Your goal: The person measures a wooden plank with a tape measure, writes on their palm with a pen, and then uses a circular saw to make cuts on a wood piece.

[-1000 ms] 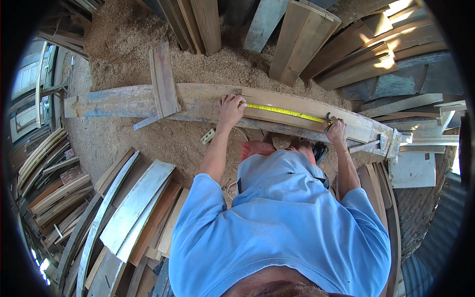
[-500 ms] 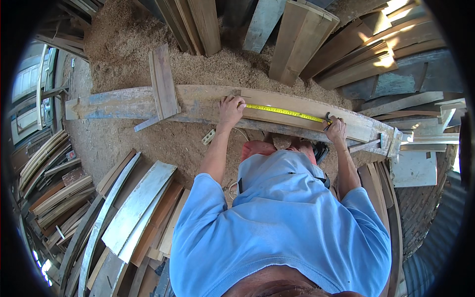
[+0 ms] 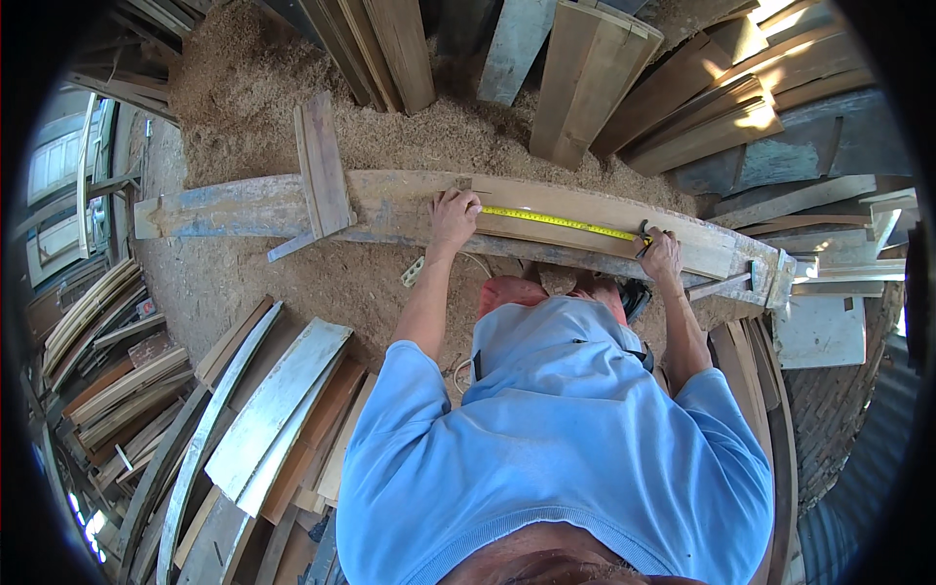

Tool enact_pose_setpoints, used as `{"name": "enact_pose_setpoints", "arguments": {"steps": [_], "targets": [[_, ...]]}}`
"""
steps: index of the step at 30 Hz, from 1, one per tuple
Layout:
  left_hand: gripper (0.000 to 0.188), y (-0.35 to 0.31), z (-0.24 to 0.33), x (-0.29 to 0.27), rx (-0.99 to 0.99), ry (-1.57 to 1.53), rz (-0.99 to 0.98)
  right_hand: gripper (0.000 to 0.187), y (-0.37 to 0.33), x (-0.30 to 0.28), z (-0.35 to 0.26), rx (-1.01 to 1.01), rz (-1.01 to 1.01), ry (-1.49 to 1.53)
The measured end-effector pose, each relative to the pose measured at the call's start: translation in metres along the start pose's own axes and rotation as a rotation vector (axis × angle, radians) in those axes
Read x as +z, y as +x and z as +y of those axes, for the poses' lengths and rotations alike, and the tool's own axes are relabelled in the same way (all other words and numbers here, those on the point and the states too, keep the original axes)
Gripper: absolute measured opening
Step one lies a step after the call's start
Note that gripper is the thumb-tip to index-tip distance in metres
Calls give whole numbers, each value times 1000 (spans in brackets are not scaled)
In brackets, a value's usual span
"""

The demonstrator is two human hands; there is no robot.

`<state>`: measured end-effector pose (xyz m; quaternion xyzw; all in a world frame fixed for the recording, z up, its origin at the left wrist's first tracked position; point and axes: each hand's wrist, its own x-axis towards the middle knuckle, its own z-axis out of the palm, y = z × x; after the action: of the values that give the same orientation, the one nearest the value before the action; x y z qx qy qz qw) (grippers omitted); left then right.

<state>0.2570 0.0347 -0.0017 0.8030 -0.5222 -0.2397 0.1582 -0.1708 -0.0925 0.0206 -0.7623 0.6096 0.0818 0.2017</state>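
Observation:
A yellow tape measure blade [image 3: 561, 222] stretches along a light wooden board [image 3: 585, 201] on the long workbench [image 3: 229, 207]. My left hand [image 3: 454, 216] is closed at the blade's left end, its fingertips holding it against the board. At the other end my right hand [image 3: 661, 255] is wrapped round the dark tape measure case, which is mostly hidden by the fingers. A small dark brown block or mark [image 3: 464, 182] shows just beyond my left hand. To the right of my right hand, a hammer-like tool [image 3: 723, 284] lies on the bench's near edge.
A short wooden piece [image 3: 324, 166] lies across the bench at left. Beyond it are a heap of shavings [image 3: 234, 97] and leaning planks [image 3: 595, 83]. Stacked boards [image 3: 278, 409] stand near left. A white power strip [image 3: 413, 272] lies on the ground.
Both hands and the stretched blade stay in place on the board. The whole view has shifted very slightly.

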Motion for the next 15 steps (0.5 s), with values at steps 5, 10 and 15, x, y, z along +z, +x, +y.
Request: {"name": "enact_pose_setpoints", "arguments": {"steps": [5, 10, 15], "targets": [[10, 0, 2, -1, -9, 20, -4, 38, -1, -4, -2, -4, -34, -12], [9, 1, 5, -4, -24, 15, -22, 37, -1, -7, -4, 2, -17, 4], [9, 1, 8, -7, -35, 27, -30, 35, -1, -5, -3, 13, -4, 7]]}}
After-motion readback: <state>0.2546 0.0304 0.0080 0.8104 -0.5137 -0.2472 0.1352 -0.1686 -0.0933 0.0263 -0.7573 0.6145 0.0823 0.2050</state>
